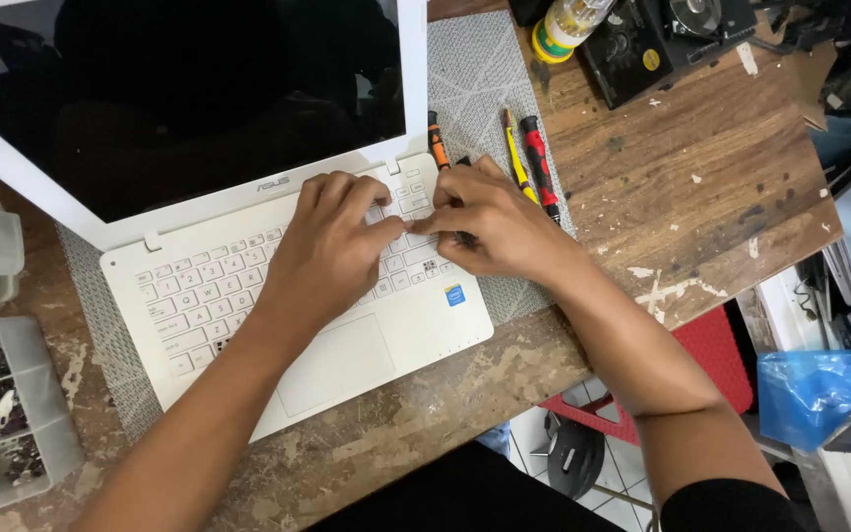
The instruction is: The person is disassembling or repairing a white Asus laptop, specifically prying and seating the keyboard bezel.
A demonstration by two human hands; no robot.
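A: Pose of the left hand (332, 246)?

B: Forearm enters from the lower left and crosses the laptop (248, 286) diagonally. The palm faces down over the right half of the keyboard (199, 286); the fingers are curled, and the thumb and forefinger meet at a key near the keyboard's right edge. Whether they grip anything between them cannot be told.

A: And the right hand (494, 222)?

B: Forearm enters from the lower right, elbow bent off the tabletop (701, 167) edge. The hand lies at the laptop's right edge, partly on the grey mat (475, 69), fingers bunched and pointing left so the tips meet those of the left hand at the same key. It looks pinched narrow; what it holds, if anything, is hidden.

A: Appearance and position of the laptop?

B: White, lid open, screen (189, 89) dark and reflecting. It sits on the mat at the left-centre of the worn wooden tabletop, turned slightly anticlockwise. White keys, pale touchpad (332, 365), a small blue sticker (455, 295) at the lower right of the palm rest.

A: Adjacent items?

B: Three screwdrivers lie on the mat just beyond the right hand: orange (436, 140), yellow (515, 153), red (537, 163). A clear parts tray (2, 414) stands at the left edge.
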